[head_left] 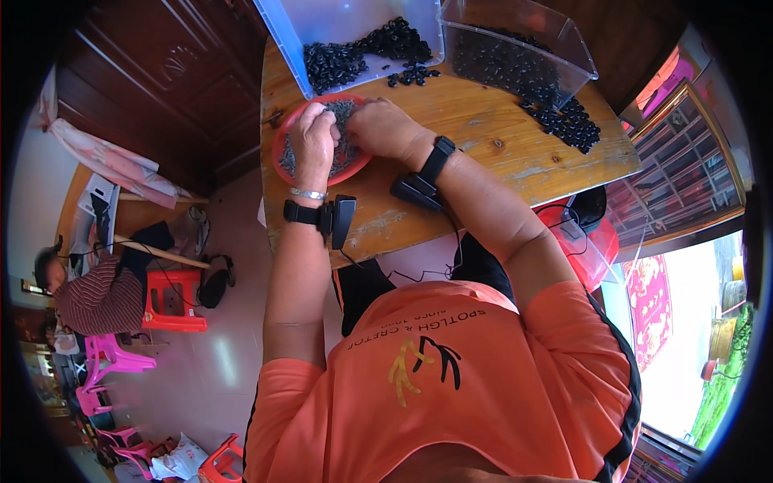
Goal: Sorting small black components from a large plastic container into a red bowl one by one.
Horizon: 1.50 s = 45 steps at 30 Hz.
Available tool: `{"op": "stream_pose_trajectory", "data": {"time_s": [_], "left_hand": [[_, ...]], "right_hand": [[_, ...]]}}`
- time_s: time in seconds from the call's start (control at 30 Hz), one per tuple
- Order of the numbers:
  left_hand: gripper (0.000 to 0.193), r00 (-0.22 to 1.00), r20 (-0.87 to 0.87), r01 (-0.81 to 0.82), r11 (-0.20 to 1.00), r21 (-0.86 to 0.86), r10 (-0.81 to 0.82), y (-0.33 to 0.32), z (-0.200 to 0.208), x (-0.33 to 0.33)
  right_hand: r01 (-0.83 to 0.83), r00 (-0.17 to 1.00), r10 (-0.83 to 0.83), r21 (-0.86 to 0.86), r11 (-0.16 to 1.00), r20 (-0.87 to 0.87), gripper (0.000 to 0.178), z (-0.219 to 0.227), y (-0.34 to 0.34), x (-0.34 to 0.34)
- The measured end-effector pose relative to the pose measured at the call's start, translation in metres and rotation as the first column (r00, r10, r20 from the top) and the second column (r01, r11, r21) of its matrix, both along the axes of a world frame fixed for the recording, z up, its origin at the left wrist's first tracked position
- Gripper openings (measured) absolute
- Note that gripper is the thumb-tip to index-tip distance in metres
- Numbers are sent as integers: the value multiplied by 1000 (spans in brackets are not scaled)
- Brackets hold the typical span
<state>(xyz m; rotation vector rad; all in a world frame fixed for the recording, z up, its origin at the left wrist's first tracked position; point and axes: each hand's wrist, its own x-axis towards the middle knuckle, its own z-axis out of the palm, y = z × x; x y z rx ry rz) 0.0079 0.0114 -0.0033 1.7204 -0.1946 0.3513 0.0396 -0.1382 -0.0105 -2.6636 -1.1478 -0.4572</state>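
Note:
An orange-red round bowl (pixel 357 167) full of small grey metal-looking pieces (pixel 341 109) sits on the wooden table near its left end. Over the bowl's left part is my left hand (pixel 312 135), its fingers curled closed; whatever is inside them is too small to make out. My right hand (pixel 385 129) reaches over the bowl's right rim with bent fingers, the tips down among the grey pieces and partly hidden. Both wrists wear black straps with small black devices.
A clear bluish box (pixel 283 40) lies on its side, small shiny black pieces (pixel 394 40) spilling out. Right of it stands a clear bin (pixel 576 68) of similar pieces, with a loose pile (pixel 570 127) beside it. Another person (pixel 101 294) sits at left near a red stool (pixel 175 299).

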Motion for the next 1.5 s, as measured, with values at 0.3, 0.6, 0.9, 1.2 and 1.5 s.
{"op": "stream_pose_trajectory", "data": {"time_s": [0.3, 0.6, 0.9, 1.2, 1.5], "left_hand": [[19, 1000, -22, 19, 988, -154, -22, 7, 9, -3], [20, 991, -63, 118, 993, -18, -119, 8, 10, -2], [20, 990, -70, 125, 992, 16, -123, 8, 11, -2], [20, 992, -55, 113, 994, -4, -113, 5, 12, -4], [20, 998, 2, -62, 970, -234, 64, 12, 22, -6]], "right_hand": [[29, 928, 234, 683, 729, -290, 15, -3, -1, 9], [285, 665, 553, 856, 432, -501, 16, -8, -7, 21], [293, 667, 508, 819, 493, -545, 20, -2, -8, 17], [184, 727, 500, 834, 520, -471, 19, -12, -7, 23], [-106, 960, 211, 457, 883, -185, 26, -1, 10, -10]]}}
